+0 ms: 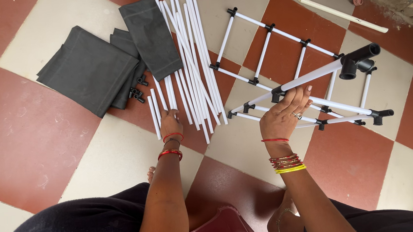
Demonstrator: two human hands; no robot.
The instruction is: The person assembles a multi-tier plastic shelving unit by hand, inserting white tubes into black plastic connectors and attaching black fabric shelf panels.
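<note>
Right hand (pixel 281 118) closed around one white frame tube (pixel 310 76). Left hand (pixel 170 122) touches the loose tubes (pixel 188 59) at centre, grip unclear. Three grey cloths (pixel 91 66) upper left.

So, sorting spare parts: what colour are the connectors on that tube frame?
Black connectors on white tubes, clearest in the head view.

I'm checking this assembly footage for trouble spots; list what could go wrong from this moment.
1. The right hand alone holds the half-built frame tilted off the floor; a push-fit black connector might slip loose.
2. The left hand reaches into the loose white tubes, which could roll and scatter on the tiles.
3. Small spare connectors lie by the grey fabric and may get covered.
</note>
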